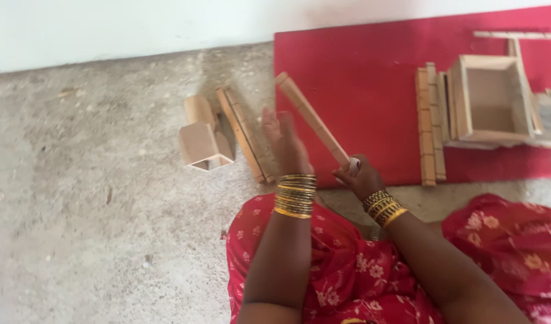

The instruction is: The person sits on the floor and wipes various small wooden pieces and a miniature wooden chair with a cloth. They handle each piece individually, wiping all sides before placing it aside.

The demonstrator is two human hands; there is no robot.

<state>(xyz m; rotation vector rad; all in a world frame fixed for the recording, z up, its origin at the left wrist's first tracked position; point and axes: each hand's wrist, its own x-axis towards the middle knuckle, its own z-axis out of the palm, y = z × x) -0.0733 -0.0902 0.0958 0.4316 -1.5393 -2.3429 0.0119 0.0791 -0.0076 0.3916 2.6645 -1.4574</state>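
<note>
Wooden stick (311, 117): long, pale, square-edged, held tilted, its far end up and to the left over the red mat's (359, 102) left edge, its near end down at the wrist line. Right hand (362, 178) is wrapped closed around that near end only; a small whitish piece sits at the grip, kind unclear. Nearly the whole length projects beyond the fist.

Left hand (285, 144): fingers spread, palm flat, just beside the stick's mid-length, left of it. Blurred; contact cannot be told. It holds nothing.

Risk, as judged: with the hold at one end, the free end has much leverage; a knock from the left palm could twist the stick in the fist or slip it loose onto the mat.

Off the mat, left of its edge on the concrete floor (95, 198): two wooden slats (245, 135), then small open wooden blocks (204, 144). On the mat, far right: an open wooden box (490, 99) with stacked strips (430, 123) beside it.
</note>
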